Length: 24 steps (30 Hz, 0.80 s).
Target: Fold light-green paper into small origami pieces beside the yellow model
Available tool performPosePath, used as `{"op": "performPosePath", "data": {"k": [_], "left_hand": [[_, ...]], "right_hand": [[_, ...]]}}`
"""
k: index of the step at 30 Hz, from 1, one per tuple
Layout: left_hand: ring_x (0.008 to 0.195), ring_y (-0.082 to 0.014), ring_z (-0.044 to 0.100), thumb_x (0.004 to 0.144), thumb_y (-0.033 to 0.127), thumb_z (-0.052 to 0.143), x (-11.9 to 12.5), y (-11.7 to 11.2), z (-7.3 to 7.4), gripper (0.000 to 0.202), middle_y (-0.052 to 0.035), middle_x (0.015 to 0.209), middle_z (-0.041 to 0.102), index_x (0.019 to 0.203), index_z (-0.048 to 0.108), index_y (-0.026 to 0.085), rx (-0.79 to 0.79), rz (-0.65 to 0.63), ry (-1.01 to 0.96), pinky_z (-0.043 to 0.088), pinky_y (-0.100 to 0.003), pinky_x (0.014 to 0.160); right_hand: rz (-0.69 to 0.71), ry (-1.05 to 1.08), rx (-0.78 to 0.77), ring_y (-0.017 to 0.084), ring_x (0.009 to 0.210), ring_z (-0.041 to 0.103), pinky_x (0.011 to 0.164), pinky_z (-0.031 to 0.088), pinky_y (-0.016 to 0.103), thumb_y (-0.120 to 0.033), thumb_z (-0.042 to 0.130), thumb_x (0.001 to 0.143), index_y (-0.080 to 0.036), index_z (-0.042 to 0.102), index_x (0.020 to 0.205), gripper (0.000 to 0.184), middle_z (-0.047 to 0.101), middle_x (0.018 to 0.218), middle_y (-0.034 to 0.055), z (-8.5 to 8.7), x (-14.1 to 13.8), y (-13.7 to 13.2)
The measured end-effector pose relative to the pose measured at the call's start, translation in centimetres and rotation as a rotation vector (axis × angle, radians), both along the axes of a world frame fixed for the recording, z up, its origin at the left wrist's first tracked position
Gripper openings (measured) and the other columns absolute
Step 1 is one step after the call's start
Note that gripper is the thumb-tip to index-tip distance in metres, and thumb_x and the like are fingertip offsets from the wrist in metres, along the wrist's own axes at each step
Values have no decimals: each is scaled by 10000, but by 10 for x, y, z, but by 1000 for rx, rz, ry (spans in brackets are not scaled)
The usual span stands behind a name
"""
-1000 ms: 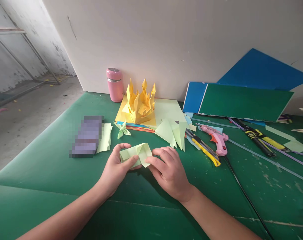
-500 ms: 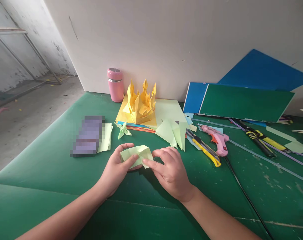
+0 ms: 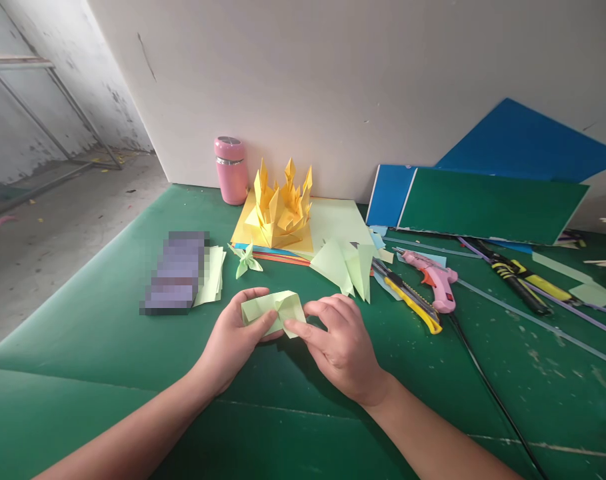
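Between my two hands is a folded piece of light green paper (image 3: 257, 309), held above the green table. My left hand (image 3: 237, 332) grips its left part, thumb pressed on the front and fingers behind. My right hand (image 3: 340, 347) pinches the right end between thumb and forefinger, where a fold stands up. Just beyond my left hand lies a small light green folded paper flower (image 3: 247, 261). Farther back, a yellow folded paper crown-like piece (image 3: 280, 217) sits on a stack of coloured sheets. Larger folded green papers (image 3: 340, 267) lie beyond my right hand.
A blurred purple object (image 3: 175, 273) lies left beside small green paper sheets (image 3: 211, 275). A pink flask (image 3: 231, 172) stands at the back. To the right are a yellow utility knife (image 3: 410, 300), a pink glue gun (image 3: 437, 280) with its cord, paper strips, and blue and green boards (image 3: 493, 205).
Almost nothing differs. The paper's right end has tilted very slightly within my fingers; both hands stay in the same place.
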<state>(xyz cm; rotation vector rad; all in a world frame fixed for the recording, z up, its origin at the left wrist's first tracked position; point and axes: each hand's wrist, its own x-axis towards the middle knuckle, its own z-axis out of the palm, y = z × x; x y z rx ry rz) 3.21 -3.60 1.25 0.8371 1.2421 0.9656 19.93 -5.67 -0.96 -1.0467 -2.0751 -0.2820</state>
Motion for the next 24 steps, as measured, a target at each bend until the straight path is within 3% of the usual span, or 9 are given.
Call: {"op": "performPosePath", "data": {"k": [8, 24], "left_hand": [[765, -169, 671, 625, 311, 788, 0, 0, -2, 464, -26, 849, 707, 1007, 568, 168, 12, 5, -6, 594, -296, 685], [693, -151, 667, 600, 329, 802, 1, 0, 3, 573, -13, 771, 719, 1081, 535, 167, -11, -40, -2, 584, -276, 673]], "right_hand": [[9, -9, -6, 170, 772, 495, 749, 401, 321, -70, 459, 899, -215, 699, 879, 281, 613, 784, 42, 2, -2, -1], [26, -21, -32, 175, 772, 483, 758, 378, 323, -78, 441, 908, -184, 682, 857, 268, 614, 781, 47, 4, -4, -2]]}}
